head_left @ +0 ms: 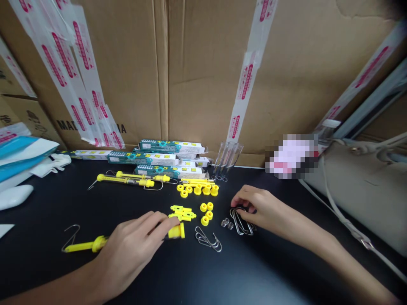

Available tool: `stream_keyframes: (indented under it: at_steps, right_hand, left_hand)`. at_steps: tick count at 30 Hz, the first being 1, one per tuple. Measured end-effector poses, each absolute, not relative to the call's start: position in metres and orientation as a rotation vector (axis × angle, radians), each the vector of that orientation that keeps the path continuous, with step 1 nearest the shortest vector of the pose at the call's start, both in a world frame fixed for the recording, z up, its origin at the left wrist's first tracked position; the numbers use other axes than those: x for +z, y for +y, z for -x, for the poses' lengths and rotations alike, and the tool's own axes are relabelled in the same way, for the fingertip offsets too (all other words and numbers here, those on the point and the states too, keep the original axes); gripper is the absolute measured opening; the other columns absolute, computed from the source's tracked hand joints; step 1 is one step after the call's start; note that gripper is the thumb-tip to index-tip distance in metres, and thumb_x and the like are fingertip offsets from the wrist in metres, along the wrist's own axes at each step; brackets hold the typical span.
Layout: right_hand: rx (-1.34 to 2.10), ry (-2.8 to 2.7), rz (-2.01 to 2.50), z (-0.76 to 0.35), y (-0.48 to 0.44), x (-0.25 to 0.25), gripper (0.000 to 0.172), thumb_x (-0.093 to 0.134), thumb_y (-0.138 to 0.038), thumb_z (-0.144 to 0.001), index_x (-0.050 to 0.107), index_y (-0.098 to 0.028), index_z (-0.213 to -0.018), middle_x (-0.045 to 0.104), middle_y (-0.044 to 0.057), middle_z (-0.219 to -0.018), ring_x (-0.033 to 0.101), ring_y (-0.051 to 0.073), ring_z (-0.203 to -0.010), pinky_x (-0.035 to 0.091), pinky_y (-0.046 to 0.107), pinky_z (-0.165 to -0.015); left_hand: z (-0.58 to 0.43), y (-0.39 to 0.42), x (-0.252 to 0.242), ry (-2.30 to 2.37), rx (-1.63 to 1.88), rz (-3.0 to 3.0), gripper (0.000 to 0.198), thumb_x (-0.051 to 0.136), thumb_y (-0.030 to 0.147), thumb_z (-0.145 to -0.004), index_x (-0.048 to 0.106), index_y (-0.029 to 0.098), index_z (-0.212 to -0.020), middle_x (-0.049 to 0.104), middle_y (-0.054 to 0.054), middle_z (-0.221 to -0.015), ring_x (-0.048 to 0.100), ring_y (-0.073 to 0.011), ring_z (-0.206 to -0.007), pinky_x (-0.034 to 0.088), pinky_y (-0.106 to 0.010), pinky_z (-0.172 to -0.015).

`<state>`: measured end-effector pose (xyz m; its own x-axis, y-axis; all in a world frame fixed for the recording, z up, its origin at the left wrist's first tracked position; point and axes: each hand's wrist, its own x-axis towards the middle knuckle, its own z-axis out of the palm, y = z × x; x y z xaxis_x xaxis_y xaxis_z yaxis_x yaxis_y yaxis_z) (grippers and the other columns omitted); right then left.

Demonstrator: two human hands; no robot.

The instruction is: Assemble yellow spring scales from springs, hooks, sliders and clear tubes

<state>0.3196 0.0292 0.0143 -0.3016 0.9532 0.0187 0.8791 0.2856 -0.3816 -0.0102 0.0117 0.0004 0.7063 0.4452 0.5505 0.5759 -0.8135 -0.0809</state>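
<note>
My left hand (135,243) is wrapped round a yellow spring scale (84,245) lying sideways, with a bent wire hook at its left end and a yellow cap (177,231) at its right. My palm hides its middle. At right, my right hand (251,205) has its fingers closed on bent metal hooks (242,226) in a small pile. Beside them lie small metal springs (227,223). More metal hooks (208,239) rest between my hands. Yellow plastic slides (182,213) lie just beyond my left fingertips, with small yellow caps (206,214) to their right.
Finished-looking spring scales (127,179) lie behind, near printed boxes (171,147). Clear tubes (227,159) stand against a large cardboard box (203,76). Yellow collars (197,189) sit mid-table. A bag (369,186) and a bottle (327,129) are at right; blue-white packaging (25,154) is at left.
</note>
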Motion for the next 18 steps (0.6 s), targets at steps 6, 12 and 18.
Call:
stream_keyframes:
  at_steps: [6, 12, 18]
  right_hand:
    - [0.400, -2.322, 1.736, -0.324, 0.031, 0.010, 0.028, 0.061, -0.011, -0.074, 0.071, -0.018, -0.100, 0.067, 0.006, -0.095, 0.064, 0.016, -0.074, 0.054, 0.027, -0.068]
    - [0.393, -2.294, 1.830, -0.321, 0.033, 0.005, 0.033, 0.056, -0.002, -0.068, 0.071, -0.016, -0.094, 0.068, 0.002, -0.080, 0.061, 0.013, -0.064, 0.050, 0.023, -0.063]
    - [0.315, -2.299, 1.876, -0.315, 0.026, 0.011, 0.028, 0.056, -0.007, -0.070, 0.069, -0.020, -0.090, 0.066, 0.002, -0.077, 0.061, 0.015, -0.069, 0.046, 0.025, -0.064]
  left_hand:
    - [0.013, 0.012, -0.007, -0.840, -0.784, 2.710, 0.035, 0.033, 0.006, -0.097, 0.059, 0.020, -0.116, 0.070, -0.002, -0.095, 0.069, -0.0145, -0.080, 0.055, -0.022, -0.067]
    - [0.013, 0.012, -0.007, -0.836, -0.757, 2.723, 0.035, 0.030, 0.006, -0.099, 0.058, 0.019, -0.115, 0.069, -0.002, -0.095, 0.069, -0.0153, -0.079, 0.054, -0.024, -0.065]
    - [0.015, 0.012, -0.012, -0.869, -0.749, 2.741, 0.036, 0.029, 0.006, -0.099, 0.056, 0.021, -0.118, 0.068, -0.002, -0.098, 0.069, -0.0165, -0.083, 0.053, -0.026, -0.068]
